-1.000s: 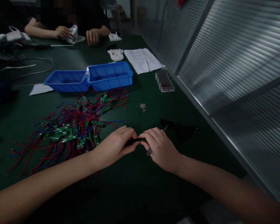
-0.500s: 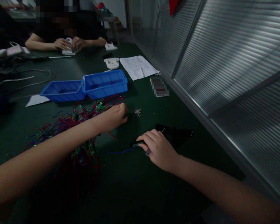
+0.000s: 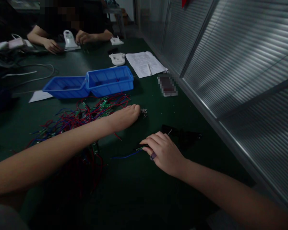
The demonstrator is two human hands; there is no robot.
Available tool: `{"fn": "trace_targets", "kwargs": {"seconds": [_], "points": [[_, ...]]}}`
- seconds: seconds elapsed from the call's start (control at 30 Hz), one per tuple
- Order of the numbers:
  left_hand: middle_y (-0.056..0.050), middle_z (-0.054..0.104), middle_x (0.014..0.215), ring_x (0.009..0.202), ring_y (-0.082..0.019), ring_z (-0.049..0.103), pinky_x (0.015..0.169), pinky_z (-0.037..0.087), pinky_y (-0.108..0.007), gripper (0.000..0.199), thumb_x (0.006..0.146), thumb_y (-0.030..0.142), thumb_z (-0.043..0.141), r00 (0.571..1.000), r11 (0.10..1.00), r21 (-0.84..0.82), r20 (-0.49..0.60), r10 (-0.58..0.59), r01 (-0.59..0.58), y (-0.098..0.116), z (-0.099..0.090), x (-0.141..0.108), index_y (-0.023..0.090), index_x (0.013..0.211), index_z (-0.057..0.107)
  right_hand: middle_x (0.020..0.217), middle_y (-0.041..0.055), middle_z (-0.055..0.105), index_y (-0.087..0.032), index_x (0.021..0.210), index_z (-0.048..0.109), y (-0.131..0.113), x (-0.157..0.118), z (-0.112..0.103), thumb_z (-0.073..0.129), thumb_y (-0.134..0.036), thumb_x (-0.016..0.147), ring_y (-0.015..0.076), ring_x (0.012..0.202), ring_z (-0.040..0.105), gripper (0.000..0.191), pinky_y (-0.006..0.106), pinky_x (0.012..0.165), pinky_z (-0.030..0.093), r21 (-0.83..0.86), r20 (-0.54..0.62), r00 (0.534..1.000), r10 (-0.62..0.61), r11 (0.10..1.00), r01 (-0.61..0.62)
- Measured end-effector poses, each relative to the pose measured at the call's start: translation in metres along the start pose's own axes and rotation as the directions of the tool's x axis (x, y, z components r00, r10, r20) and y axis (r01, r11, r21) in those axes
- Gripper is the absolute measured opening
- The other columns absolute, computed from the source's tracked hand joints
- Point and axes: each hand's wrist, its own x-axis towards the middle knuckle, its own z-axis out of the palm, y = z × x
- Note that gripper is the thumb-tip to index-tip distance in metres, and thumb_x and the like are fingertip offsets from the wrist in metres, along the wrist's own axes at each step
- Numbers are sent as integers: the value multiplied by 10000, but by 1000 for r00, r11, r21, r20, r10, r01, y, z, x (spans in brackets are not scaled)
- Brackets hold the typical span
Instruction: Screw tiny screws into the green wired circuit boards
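My left hand (image 3: pixel 128 116) is closed, its curled fingertips turned down at the left edge of a small pile of tiny screws (image 3: pixel 144 112). What those fingers pinch, if anything, is hidden. Low over the table, my right hand (image 3: pixel 162 150) grips a small green circuit board (image 3: pixel 141 148) between thumb and fingers. A blue wire (image 3: pixel 126 156) trails left from the board. Behind the right knuckles a thin metal shaft (image 3: pixel 169 132) sticks up; whether the hand holds it I cannot tell. Dark tools or parts (image 3: pixel 184 133), hard to make out, lie just beyond.
Circuit boards with red and blue wires (image 3: pixel 86 116) lie heaped under my left forearm. Behind them stand two blue bins (image 3: pixel 110 88). Printed paper (image 3: pixel 145 64), a blurred-out phone-like item (image 3: pixel 167 85) and white plastic parts (image 3: pixel 117 59) lie farther back. A co-worker (image 3: pixel 86 36) sits opposite; a blind-covered partition (image 3: pixel 230 64) borders the right.
My left hand has moved right, up to the screws. The right hand stays put with the board. Across the table, the co-worker's one hand has come off the white part, which stands more visible.
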Motion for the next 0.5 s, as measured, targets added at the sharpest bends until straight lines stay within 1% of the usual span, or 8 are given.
{"fn": "trace_targets", "kwargs": {"seconds": [0.1,0.2,0.33,0.5], "points": [[-121,544,903,804,-192,560,711,424,-309,221,894,220,317,1000,996,-85,9,-26,26,2,-2,0,76,987,457,1063,23,613,-207,1093,562,0,0,0,441,-260,918,179,976,476,220,342,819,354,9,-2,1000,7,1000,-7],[-126,553,919,839,-193,569,725,443,-296,253,886,267,369,999,992,-121,3,-38,38,1,-4,-2,66,1033,417,1054,24,614,-204,1087,564,0,0,-1,443,-259,917,181,970,476,216,341,816,354,8,-7,1000,16,1000,-16],[-122,563,943,850,-188,572,738,448,-288,269,895,303,387,998,978,-205,-24,-56,50,-1,-4,-2,81,1046,400,1049,27,612,-200,1085,564,0,1,-1,436,-250,919,181,967,475,216,339,818,352,0,0,1000,14,1000,-14],[-116,571,918,819,-194,576,702,444,-296,221,907,290,364,994,973,-208,-20,-103,97,-5,3,4,104,1015,412,1054,14,608,-207,1082,560,0,1,-1,435,-271,921,178,967,474,214,330,816,351,-8,7,1000,16,1000,-16]]}}
